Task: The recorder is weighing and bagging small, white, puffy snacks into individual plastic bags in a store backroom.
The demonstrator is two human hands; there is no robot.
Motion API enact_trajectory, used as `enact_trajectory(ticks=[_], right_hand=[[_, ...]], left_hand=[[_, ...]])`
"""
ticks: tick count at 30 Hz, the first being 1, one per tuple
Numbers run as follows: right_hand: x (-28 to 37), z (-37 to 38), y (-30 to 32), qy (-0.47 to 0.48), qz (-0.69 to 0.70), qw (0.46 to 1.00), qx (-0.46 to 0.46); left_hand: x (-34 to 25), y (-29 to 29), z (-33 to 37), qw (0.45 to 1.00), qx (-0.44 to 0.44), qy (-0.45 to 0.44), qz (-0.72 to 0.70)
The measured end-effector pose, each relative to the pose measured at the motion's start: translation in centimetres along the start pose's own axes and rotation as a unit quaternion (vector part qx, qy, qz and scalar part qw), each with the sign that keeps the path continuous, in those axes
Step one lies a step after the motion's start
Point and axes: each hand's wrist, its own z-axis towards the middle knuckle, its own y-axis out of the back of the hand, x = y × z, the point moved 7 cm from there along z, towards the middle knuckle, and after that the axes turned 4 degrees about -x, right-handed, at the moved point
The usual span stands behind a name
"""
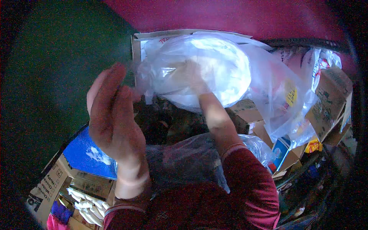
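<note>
A large clear plastic bag (168,71) with a bright white round mass (230,73) in or under it lies across an open carton (135,50) at the far middle. My right hand (189,76) reaches onto or into this bag; film and motion smear its fingers, so their grip is hidden. To the left of the bag my left hand (115,111) is raised, fingers bent upward and slightly apart. No held thing shows in it, and its fingertips are close to the bag's left end.
Another clear bag (276,88) hangs to the right over open cardboard boxes (329,96). Dark translucent plastic (184,157) lies before me. At lower left are a blue panel (86,153), a carton (50,188) and several pale packets (88,205). A green surface (57,76) and red surface (230,17) stand behind.
</note>
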Motion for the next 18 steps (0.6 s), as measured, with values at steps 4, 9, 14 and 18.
enact_trajectory(ticks=[4,9,14,18], right_hand=[[2.9,-1.7,3.7,0.051,0.014,0.998,0.028],[-7.0,1.4,2.3,0.034,-0.076,0.986,-0.146],[-8.1,0.7,3.4,0.008,-0.130,0.966,-0.223],[-3.7,2.6,1.7,0.011,-0.055,0.985,-0.161]], left_hand=[[0.0,0.2,0.5,0.999,-0.024,-0.030,0.038],[-0.1,0.3,0.9,0.998,-0.040,-0.041,0.021],[-0.3,1.2,0.6,0.997,-0.051,-0.048,0.015],[-0.3,1.1,0.7,0.996,-0.042,-0.066,0.049]])
